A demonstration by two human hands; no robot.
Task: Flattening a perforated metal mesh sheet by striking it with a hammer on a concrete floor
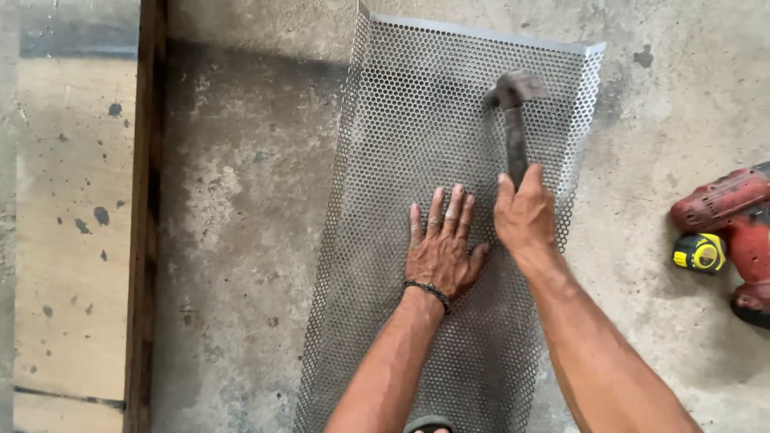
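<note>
Looking down from the head camera: a dark rounded bit at the bottom edge, too cropped to tell what it is.

Both forearms come up from the bottom edge onto a perforated metal sheet [417,120] lying flat on the concrete floor [241,240]. Sheet's long axis runs near-to-far, tilted slightly right at the far end; far edge has a folded solid lip.

Left hand [441,252]: flat on the mesh, palm down, fingers spread and pointing away, nothing gripped. Beaded bracelet [429,290] at the wrist. It sits about mid-sheet.

Right hand [525,216]: closed around the lower end of a hammer [513,120], just beside the left hand and slightly farther out. Handle runs nearly parallel to the sheet's long axis, away from the person. The head is out past both hands, over the far right part of the mesh, close to the folded lip and right edge. Cannot tell whether the head touches the sheet or is raised; it looks slightly blurred.

So the hammer head lies straight ahead of the right hand, with the left pressing well short of it.

Right of the sheet, apart from it: yellow tape measure [699,252] touching a red power drill [734,228]. Far left: a dark timber strip [144,216] running near-to-far, with a paler board [72,224] beyond.
</note>
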